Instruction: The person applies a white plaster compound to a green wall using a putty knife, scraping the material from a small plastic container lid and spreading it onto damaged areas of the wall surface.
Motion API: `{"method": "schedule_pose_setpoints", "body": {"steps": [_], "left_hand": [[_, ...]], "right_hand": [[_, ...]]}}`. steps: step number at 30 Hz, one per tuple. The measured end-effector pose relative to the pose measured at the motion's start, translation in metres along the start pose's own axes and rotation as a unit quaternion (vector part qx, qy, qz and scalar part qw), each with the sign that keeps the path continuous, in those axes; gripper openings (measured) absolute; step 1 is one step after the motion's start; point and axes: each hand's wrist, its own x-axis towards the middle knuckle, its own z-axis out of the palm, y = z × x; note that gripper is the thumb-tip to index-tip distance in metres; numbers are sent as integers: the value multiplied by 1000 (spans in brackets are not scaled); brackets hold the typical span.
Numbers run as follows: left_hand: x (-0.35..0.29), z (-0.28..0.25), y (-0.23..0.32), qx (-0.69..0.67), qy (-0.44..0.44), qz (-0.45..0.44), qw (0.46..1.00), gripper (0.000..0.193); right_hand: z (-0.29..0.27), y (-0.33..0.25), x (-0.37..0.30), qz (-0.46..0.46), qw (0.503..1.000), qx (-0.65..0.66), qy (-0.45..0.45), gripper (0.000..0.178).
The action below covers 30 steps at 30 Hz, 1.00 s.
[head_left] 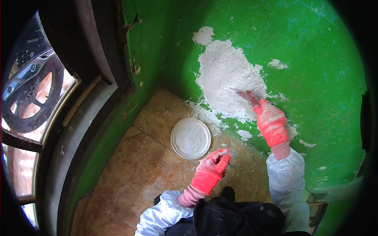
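Observation:
In a red glove smeared with white, my right hand [271,122] reaches to the green wall. It grips a putty knife [247,105], blurred and partly hidden by the fingers, against a broad patch of white filler [226,74]. The patch is rough and ridged, with ragged edges. My left hand [210,169], also red-gloved, hangs above the floor near the round white tub lid [173,143]. Its fingers are curled together with white paste on the tips; whatever they may hold does not show. White paste coats the lid's inside.
Brown floor tiles [118,185] meet the green wall [315,90] below the patch. A thin dark object [236,168] lies on the floor beyond my left hand. Leftward stands a dark-framed window [29,145], with a motorbike wheel [33,102] outside it.

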Motion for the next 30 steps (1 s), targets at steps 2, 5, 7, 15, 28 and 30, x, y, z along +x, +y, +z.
{"method": "schedule_pose_setpoints", "body": {"steps": [2, 5, 7, 15, 28, 30], "left_hand": [[0, -2, 2, -5, 4, 1, 1000, 32], [0, -3, 4, -11, 1, -8, 1000, 32], [2, 1, 2, -4, -1, -9, 1000, 33], [1, -2, 6, -21, 3, -7, 1000, 29], [6, 5, 6, 2, -7, -16, 1000, 27], [8, 11, 2, -11, -17, -13, 1000, 27]], "right_hand": [[-7, 7, -5, -8, 1000, 11, 15, 23], [-25, -1, -13, 36, 998, 45, -37, 22], [-14, -6, -16, -39, 997, 13, -61, 22], [-15, 12, -18, 68, 997, 31, -30, 23], [-21, 16, -11, 62, 995, 37, 66, 31], [-21, 0, 1, 28, 996, -15, 80, 32]]}}
